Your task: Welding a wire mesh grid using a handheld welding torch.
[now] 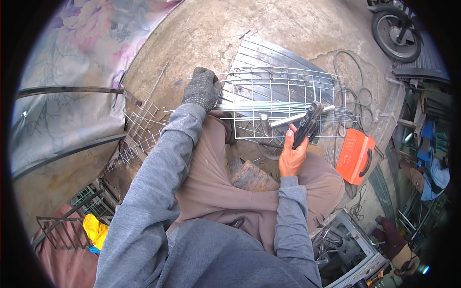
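Holding wire grid (283,103) with gloved left hand (201,89); right hand (293,153) fingers clamped on black welding tool (307,125). Grid looks mostly joined, some wires left.

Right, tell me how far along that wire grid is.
Done: the wire grid already has many crossed rods in place over the metal sheet. In hand: the gloved left hand steadies its edge; the bare right hand holds the electrode holder over it. Left: cannot tell which joints lack welds; another mesh piece lies beside it.

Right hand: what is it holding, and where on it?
The right hand grips a dark welding electrode holder by its handle's lower end; its head lies over the wire grid.
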A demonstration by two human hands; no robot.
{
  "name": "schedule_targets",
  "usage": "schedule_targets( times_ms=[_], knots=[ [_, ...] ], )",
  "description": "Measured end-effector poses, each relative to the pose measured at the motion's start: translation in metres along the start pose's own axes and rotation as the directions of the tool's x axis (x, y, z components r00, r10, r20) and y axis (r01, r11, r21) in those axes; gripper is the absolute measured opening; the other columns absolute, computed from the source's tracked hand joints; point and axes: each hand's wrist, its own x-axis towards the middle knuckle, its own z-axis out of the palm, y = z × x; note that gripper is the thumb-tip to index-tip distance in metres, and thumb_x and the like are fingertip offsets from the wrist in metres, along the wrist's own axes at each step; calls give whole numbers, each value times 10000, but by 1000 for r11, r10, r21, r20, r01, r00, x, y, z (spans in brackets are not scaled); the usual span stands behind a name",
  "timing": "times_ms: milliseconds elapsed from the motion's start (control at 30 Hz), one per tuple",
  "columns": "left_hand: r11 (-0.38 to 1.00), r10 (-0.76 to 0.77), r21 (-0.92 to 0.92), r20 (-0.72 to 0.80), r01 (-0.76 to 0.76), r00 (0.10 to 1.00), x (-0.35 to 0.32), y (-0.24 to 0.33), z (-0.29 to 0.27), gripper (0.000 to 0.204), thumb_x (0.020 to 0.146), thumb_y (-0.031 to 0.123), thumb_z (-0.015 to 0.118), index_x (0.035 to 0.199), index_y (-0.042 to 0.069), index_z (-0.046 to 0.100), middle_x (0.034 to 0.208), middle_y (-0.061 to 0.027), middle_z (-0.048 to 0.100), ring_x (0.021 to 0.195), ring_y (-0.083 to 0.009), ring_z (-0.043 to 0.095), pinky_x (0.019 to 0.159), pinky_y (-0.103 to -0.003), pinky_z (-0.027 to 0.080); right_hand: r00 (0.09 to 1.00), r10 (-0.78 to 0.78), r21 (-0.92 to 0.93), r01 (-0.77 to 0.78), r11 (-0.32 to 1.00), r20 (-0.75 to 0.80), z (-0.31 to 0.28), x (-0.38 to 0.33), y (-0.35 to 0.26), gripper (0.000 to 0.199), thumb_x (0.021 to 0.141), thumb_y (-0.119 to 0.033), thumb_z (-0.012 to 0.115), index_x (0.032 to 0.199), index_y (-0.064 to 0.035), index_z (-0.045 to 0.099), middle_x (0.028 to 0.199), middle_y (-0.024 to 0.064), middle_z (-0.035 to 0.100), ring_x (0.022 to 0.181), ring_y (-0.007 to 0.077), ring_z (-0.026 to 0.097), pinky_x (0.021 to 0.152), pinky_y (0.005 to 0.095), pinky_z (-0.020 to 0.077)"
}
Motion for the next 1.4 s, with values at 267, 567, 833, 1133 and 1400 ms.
schedule_targets(
  times_ms=[267, 567, 833, 1133, 1400],
  knots=[
    [1000, -28, 5, 48, 28, 998, 0, 3, -4, 239, 855, 277, 711, 950, 58, 724, 1187, -183, 619, 1063, -369, 651, 948, -442, 524, 1000, 24, -25, -23, 999, 6, 0, 0, -2, 394, 1018, -297, 619, 1278, -3, 580, 1248, 99, 712, 1112, 224, 673, 964, 350, 493],
    [995, -59, 84, 63, 53, 996, 0, 4, 0, 304, 830, 342, 679, 943, 64, 726, 1214, -177, 616, 1072, -370, 656, 981, -468, 494, 998, 61, -59, -60, 996, 11, 0, 1, 0, 408, 1012, -310, 626, 1272, 0, 580, 1237, 112, 713, 1126, 252, 674, 963, 368, 500],
    [996, -20, 90, 59, 15, 998, -1, 5, -1, 320, 852, 354, 672, 982, 65, 714, 1173, -188, 616, 1065, -376, 641, 978, -484, 480, 1000, 14, -92, -14, 996, 8, -2, 2, 0, 409, 1010, -316, 628, 1272, -6, 582, 1249, 110, 705, 1112, 259, 675, 958, 374, 499],
    [986, 166, 11, -59, -166, 984, -3, -15, -13, 228, 894, 258, 699, 1001, 56, 707, 1114, -182, 624, 1058, -348, 631, 951, -434, 505, 999, 43, -40, -43, 998, 8, 1, 2, 1, 390, 1011, -278, 629, 1282, -4, 572, 1239, 104, 713, 1107, 241, 674, 960, 361, 497],
    [999, 19, -29, 87, -17, 996, 22, -36, -28, 297, 860, 312, 750, 1023, 65, 721, 1040, -171, 674, 1013, -309, 659, 899, -413, 517, 996, 90, -17, -90, 996, 20, 2, 2, -4, 377, 1015, -252, 626, 1286, 3, 569, 1234, 106, 715, 1095, 214, 675, 953, 348, 498]
  ],
)
